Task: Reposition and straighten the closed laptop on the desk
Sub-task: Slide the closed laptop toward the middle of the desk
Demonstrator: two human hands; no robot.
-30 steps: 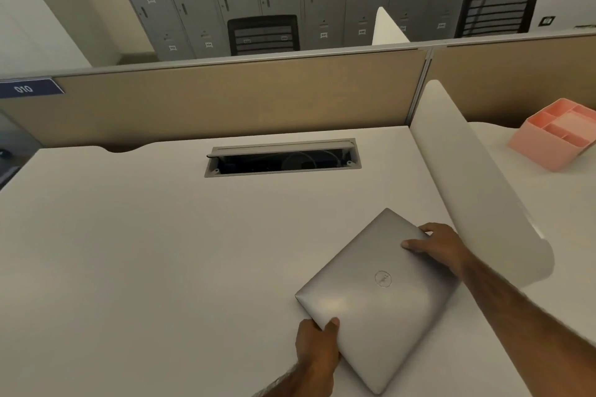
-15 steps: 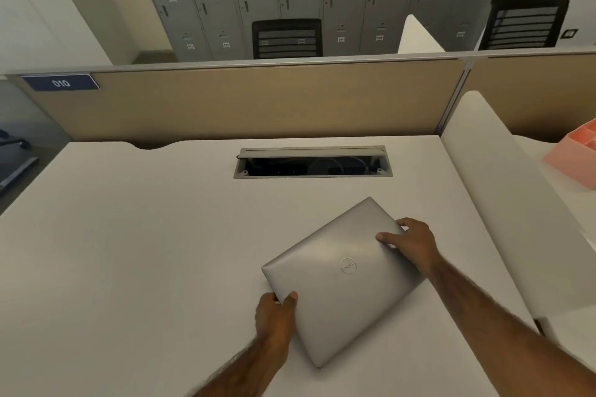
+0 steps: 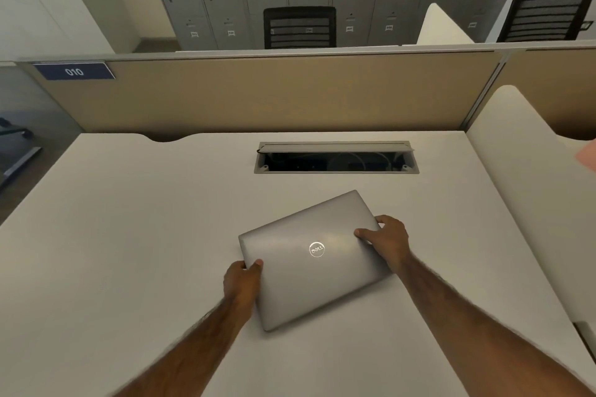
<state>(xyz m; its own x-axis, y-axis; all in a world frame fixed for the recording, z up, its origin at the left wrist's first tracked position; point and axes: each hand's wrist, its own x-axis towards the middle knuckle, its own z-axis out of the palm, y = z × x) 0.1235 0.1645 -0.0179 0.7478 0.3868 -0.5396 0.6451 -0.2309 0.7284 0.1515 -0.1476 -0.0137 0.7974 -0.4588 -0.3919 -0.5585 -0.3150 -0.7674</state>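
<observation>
A closed silver laptop (image 3: pixel 300 277) with a round logo lies flat on the white desk (image 3: pixel 129 251), near its middle, turned so its far corner points up and right. My left hand (image 3: pixel 242 282) grips its left edge, thumb on the lid. On the right edge, my right hand (image 3: pixel 387 240) holds it, fingers curled over the rim and thumb on top. Both forearms reach in from the bottom of the view.
An open cable tray (image 3: pixel 335 159) is cut into the desk just beyond the laptop. A tan partition (image 3: pixel 258 97) closes the back; a white curved divider (image 3: pixel 529 190) walls the right side. Black chairs and grey lockers stand behind.
With both hands on it, the laptop has slid left toward the middle of the desk and rotated, now lying less askew. The view has also shifted left, putting the pink organiser nearly out of sight.
</observation>
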